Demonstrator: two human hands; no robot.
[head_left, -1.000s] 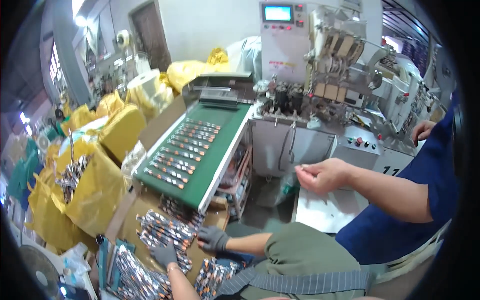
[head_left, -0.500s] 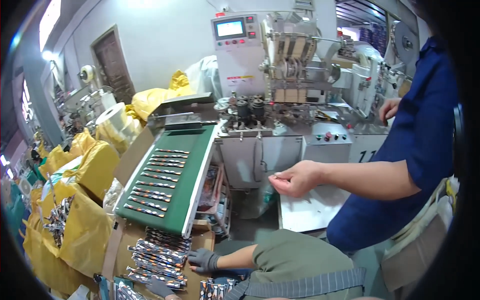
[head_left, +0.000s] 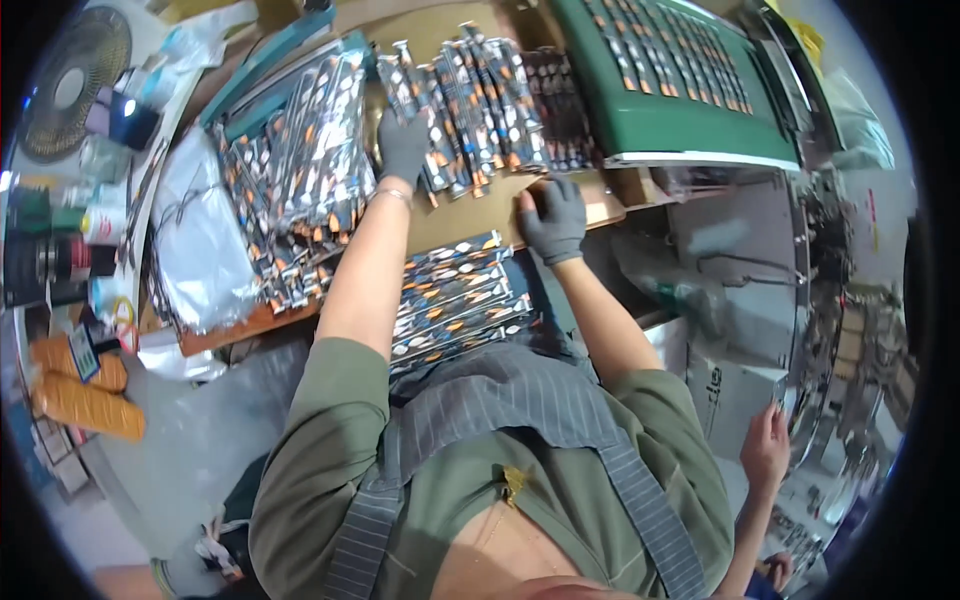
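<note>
My left hand (head_left: 403, 148), in a grey glove, lies against the left end of a pile of slim, dark patterned stick packets (head_left: 485, 95) on a cardboard surface (head_left: 455, 222). Its fingers look extended along the packets, though the tips are partly lost among them. To the right of the pile, my right hand (head_left: 556, 222), also gloved, rests by the cardboard's near edge with thumb and fingers apart, holding nothing. More stick packets (head_left: 455, 300) lie stacked in front of my apron. A glossy heap of similar packets (head_left: 315, 140) sits left of my left hand.
A green conveyor belt (head_left: 690, 135) carries spaced stick packets at upper right. Clear plastic bags (head_left: 200, 235) lie at the left table edge, near a fan (head_left: 70, 85). Another person's hand (head_left: 767, 445) shows at lower right, beside the machine cabinet (head_left: 745, 235).
The view has swung down and turned, so my hands and the packet pile sit higher and the conveyor is at upper right. My right hand still rests beside the pile.
</note>
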